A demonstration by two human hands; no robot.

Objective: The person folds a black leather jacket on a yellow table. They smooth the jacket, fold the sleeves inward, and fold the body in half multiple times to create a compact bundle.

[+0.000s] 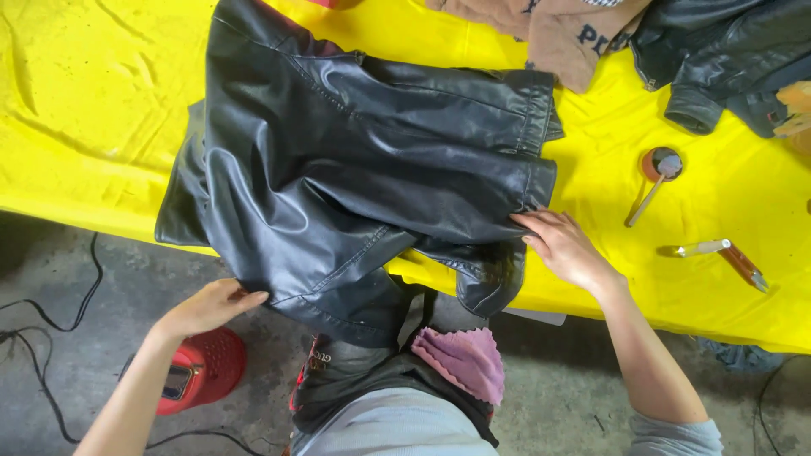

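A table covered with a yellow cloth (101,101) carries everything. A black leather jacket (355,169) lies spread across its middle, its lower edge hanging off the near side. Right of that jacket sits a small round tin (657,160) with a brush (650,196) resting in it, and further right a brown-handled tool (728,256). Beyond the jacket, at the far right, lie a tan garment (557,34) and a second black jacket (718,59).

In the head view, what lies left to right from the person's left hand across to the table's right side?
Left hand → black leather jacket → right hand → small round tin with brush → wooden-handled tool.
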